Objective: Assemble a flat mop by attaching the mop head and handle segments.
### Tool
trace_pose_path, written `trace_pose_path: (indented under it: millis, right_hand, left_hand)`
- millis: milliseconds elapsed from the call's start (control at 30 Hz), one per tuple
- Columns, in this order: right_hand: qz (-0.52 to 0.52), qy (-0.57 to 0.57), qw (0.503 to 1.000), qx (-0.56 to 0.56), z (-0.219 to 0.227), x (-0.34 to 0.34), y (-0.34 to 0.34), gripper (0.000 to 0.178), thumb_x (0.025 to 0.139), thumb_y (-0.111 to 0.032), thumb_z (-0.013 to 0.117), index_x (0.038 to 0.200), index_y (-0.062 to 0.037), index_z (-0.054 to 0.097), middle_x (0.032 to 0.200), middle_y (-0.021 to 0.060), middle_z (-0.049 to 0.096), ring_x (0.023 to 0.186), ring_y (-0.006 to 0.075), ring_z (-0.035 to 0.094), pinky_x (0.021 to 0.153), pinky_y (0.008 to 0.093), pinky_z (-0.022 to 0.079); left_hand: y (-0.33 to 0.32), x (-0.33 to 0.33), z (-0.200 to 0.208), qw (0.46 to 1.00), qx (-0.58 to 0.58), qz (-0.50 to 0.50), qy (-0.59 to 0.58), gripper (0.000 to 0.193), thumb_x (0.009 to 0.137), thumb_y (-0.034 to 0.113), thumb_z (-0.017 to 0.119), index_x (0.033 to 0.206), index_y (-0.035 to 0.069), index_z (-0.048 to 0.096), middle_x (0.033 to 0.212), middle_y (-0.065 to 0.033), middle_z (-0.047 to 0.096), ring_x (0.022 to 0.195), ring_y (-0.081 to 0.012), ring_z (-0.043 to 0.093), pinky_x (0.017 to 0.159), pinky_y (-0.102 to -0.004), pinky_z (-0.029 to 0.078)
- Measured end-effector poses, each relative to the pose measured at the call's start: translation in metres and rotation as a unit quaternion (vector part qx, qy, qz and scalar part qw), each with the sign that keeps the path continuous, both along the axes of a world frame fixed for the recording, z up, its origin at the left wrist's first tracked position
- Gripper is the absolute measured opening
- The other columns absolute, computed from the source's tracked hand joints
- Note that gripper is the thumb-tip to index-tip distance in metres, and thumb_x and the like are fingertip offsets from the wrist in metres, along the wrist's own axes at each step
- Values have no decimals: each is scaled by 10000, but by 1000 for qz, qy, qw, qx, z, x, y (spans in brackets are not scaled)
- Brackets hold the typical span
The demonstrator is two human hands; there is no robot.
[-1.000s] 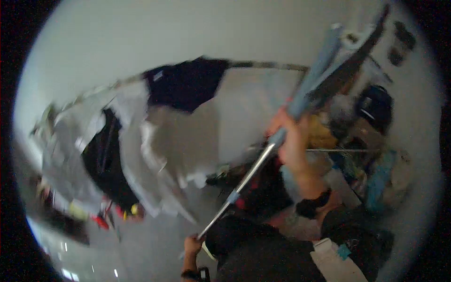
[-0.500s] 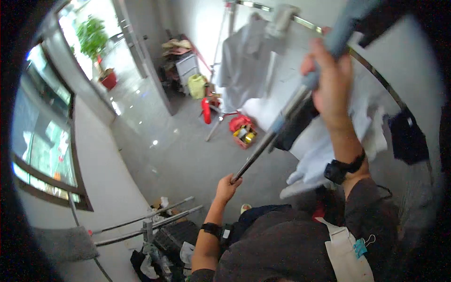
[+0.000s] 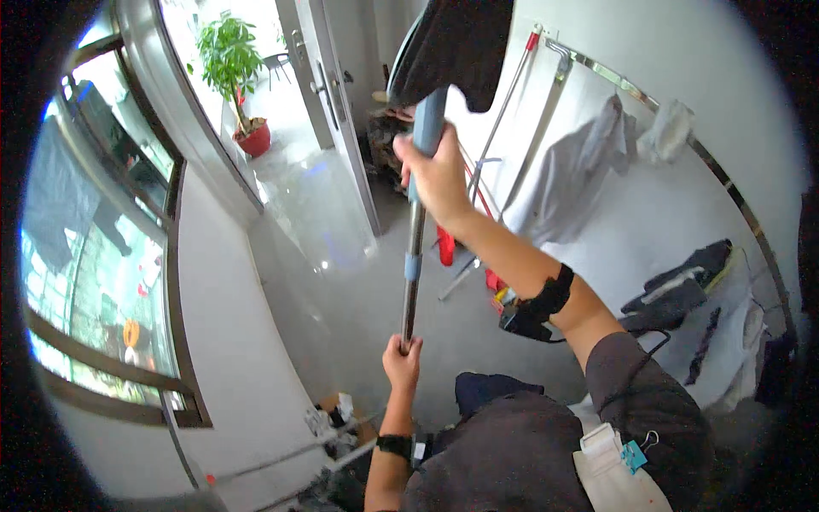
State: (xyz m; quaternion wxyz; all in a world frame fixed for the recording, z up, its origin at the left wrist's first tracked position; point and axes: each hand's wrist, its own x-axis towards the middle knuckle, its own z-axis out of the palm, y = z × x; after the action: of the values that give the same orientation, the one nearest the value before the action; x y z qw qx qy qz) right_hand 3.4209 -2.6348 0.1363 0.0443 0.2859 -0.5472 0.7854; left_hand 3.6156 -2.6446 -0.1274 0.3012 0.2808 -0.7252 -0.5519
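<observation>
In front of me a metal pole (image 3: 411,294) with grey-blue sleeves stands nearly upright in the picture. My left hand (image 3: 401,363) is closed round its lower end. Higher up, my right hand (image 3: 439,175) grips the pole just below its thick grey-blue top section (image 3: 429,119), with the thumb along it. Beyond that top section is a broad piece of dark cloth (image 3: 456,55) with a pale blue-grey edge on its left side. How the cloth joins the pole, if it does, I cannot tell.
A metal clothes rail (image 3: 627,90) with grey clothing (image 3: 580,171) stands along the right wall. An open door (image 3: 333,111) and a potted plant (image 3: 252,136) are at the far left. The window (image 3: 111,239) lines the left wall. Boxes and odds and ends (image 3: 337,427) lie low near my left arm.
The pole has swung from slanting up to the right to nearly upright, its top moving left. Both hands keep hold of it. My view has turned rightward.
</observation>
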Motion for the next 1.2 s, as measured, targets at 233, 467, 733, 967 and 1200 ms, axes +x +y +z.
trace_pose_path:
  millis: [233, 467, 733, 967, 1200]
  right_hand:
    - [-98, 61, 988, 107, -82, -110, -110, 448, 757, -142, 608, 1066, -5, 313, 739, 122, 523, 568, 213, 523, 500, 322, 432]
    - [127, 42, 984, 117, -57, -99, -206, 527, 737, -208, 626, 1122, -5, 327, 926, 173, 508, 809, 251, 521, 717, 367, 407]
    - [359, -80, 929, -34, -64, -142, -292, 916, 619, -476, 696, 1268, -65, 198, 1168, 169, 402, 1105, 245, 388, 894, 375, 359]
    - [219, -84, 966, 105, -95, -150, -438, 929, 618, -453, 712, 1240, 10, 201, 1067, 213, 455, 915, 259, 499, 803, 364, 415]
    - [95, -32, 984, 145, -133, -173, -533, 649, 644, -339, 715, 1088, 22, 410, 870, 173, 575, 784, 257, 573, 687, 334, 446]
  left_hand:
    - [-77, -65, -16, 998, -20, -17, -61, 267, 731, 120, 640, 587, 49, 426, 511, 21, 404, 475, -66, 338, 435, -221, 304]
    - [-152, -86, -19, 983, 184, 26, 1, 313, 768, 147, 624, 561, 82, 398, 476, 8, 426, 360, -64, 370, 337, -213, 322]
    - [-211, -71, -15, 960, 215, 180, -4, 265, 793, 148, 579, 606, 72, 409, 468, 23, 396, 354, -64, 353, 330, -221, 292]
    - [-274, -49, -55, 958, 170, 224, -62, 286, 778, 118, 579, 558, 85, 399, 464, 51, 354, 401, -43, 298, 378, -212, 216]
    - [-323, -44, -40, 929, 61, 287, -225, 399, 719, 184, 658, 500, 54, 351, 443, 35, 317, 442, -75, 271, 399, -269, 237]
